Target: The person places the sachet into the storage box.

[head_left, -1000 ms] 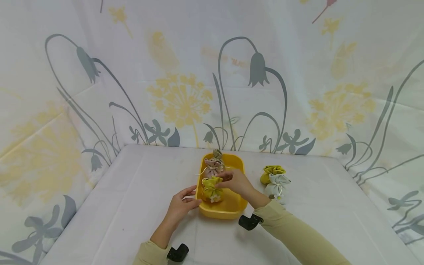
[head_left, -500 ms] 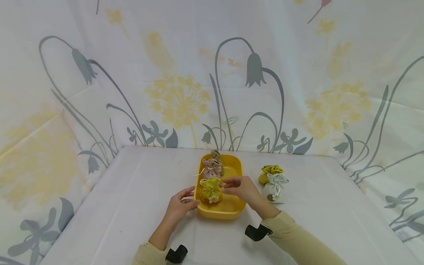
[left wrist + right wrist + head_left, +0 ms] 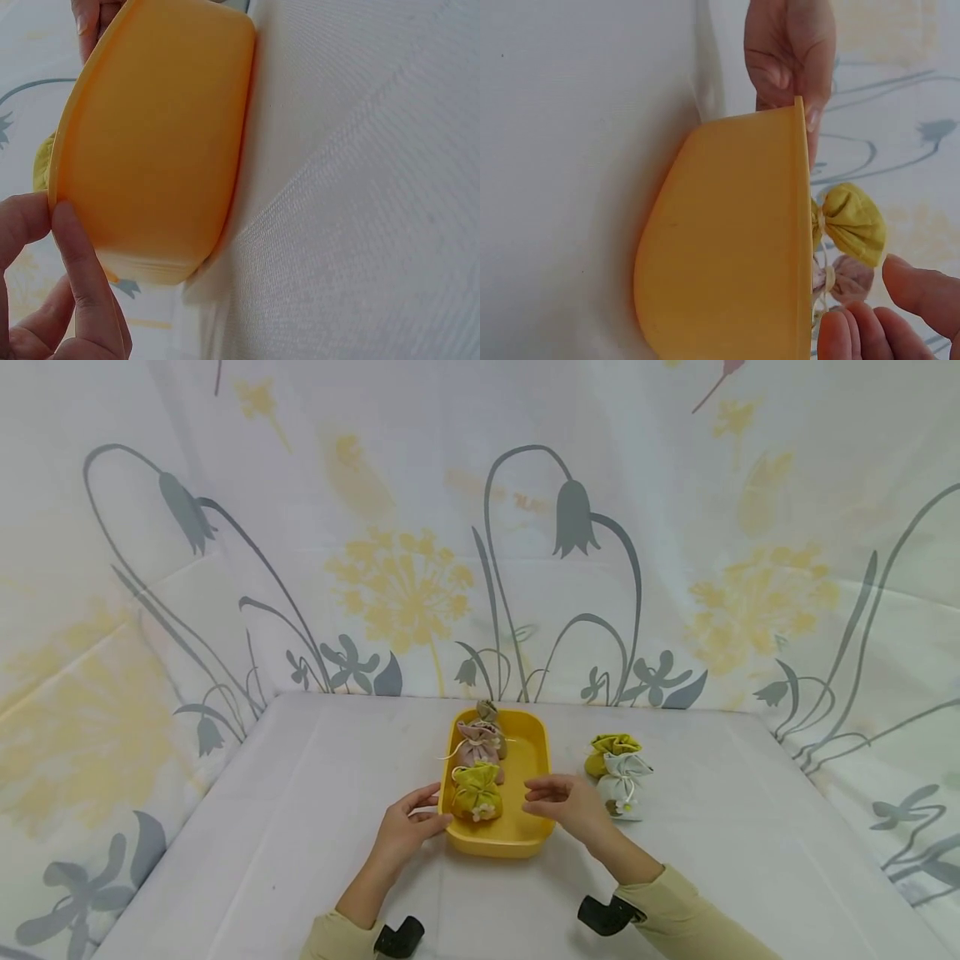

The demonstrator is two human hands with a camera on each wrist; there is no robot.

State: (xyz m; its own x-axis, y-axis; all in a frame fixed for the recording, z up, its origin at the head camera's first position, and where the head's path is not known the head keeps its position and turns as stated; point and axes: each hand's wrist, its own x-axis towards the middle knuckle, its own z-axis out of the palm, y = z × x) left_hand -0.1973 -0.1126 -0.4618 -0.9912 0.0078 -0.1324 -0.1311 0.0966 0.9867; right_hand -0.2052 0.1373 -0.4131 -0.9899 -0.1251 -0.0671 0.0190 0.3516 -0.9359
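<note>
A yellow plastic bin (image 3: 498, 847) stands on the white-covered table. Down its left side sit three small drawstring pouches: a yellow-green pouch (image 3: 472, 789) with a white flower in front, a pink pouch (image 3: 480, 745) behind it, and a brownish pouch (image 3: 487, 712) at the back. My left hand (image 3: 403, 828) pinches the bin's left rim between thumb and fingers; the left wrist view shows the fingertips on the outer wall (image 3: 157, 142). Over the bin's right edge is my right hand (image 3: 573, 810), its fingers relaxed and holding nothing, apart from the pouches.
To the right of the bin, a white pouch (image 3: 619, 789) with a flower stands in front of an olive-yellow pouch (image 3: 611, 750). A flower-printed cloth (image 3: 420, 635) rises behind the table.
My right hand has drawn away from the yellow-green pouch, moving right and toward me to the bin's right edge. The left hand keeps its hold on the rim.
</note>
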